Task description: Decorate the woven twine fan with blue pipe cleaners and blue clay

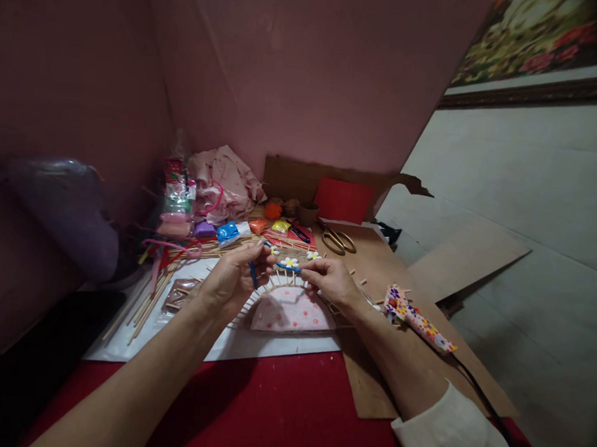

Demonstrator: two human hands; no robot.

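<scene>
A blue pipe cleaner [289, 268] stretches between my two hands above the table. My left hand [240, 270] pinches it, and one end hangs below the fingers. The fingertips of my right hand [328, 278] are closed on its other end. Just under them lies a half-round piece of pink dotted fabric [294, 310], edged with short sticks that fan outward. White flowers with yellow centres [313, 255] sit along the far side of the fan, partly hidden by my fingers.
Gold-handled scissors [337, 241] lie on brown cardboard [377, 254]. A flower-patterned wrapped tool with a cord [421, 323] rests at the right. Thin sticks [144, 302], coloured clay packets [228, 233] and crumpled pink fabric [225, 179] fill the left and back. A red cloth [269, 409] covers the front.
</scene>
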